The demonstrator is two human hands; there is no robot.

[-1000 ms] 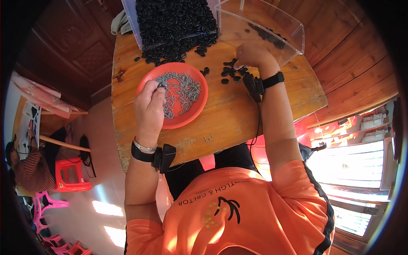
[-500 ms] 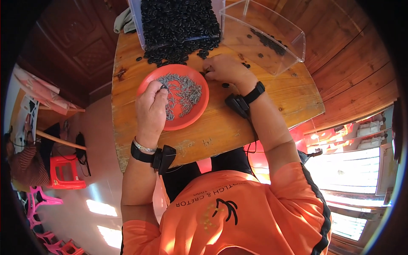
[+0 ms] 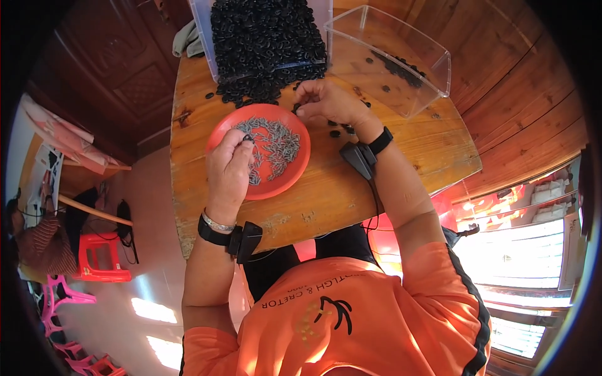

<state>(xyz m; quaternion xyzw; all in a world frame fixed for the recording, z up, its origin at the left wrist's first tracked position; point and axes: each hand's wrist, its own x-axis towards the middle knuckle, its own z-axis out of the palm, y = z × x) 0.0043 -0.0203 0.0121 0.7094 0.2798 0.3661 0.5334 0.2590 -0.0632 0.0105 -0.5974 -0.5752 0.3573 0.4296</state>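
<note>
My left hand (image 3: 228, 170) is closed over the left side of a round red plate (image 3: 217, 133). Its thumb and forefinger pinch a small black oval piece (image 3: 247, 138). Thin grey metal pieces (image 3: 283, 147), like small screws or pins, lie scattered in the plate. Just beyond the plate's far right rim, my right hand (image 3: 332, 104) holds another small dark piece (image 3: 296, 108) between thumb and fingertips. On the table near the right wrist lie a few loose black pieces (image 3: 335, 133).
A clear bin (image 3: 205, 41) at the far side spills black oval pieces (image 3: 269, 44) toward the plate. Far right stands a clear box (image 3: 433, 94), with more black pieces near it. Cables hang at the wooden table's (image 3: 295, 219) near edge. Red stools (image 3: 103, 257) stand left on the floor.
My right hand has shifted slightly up and left, its fingers lifted higher. More loose black pieces show on the table below it. My left hand keeps its pinch over the plate.
</note>
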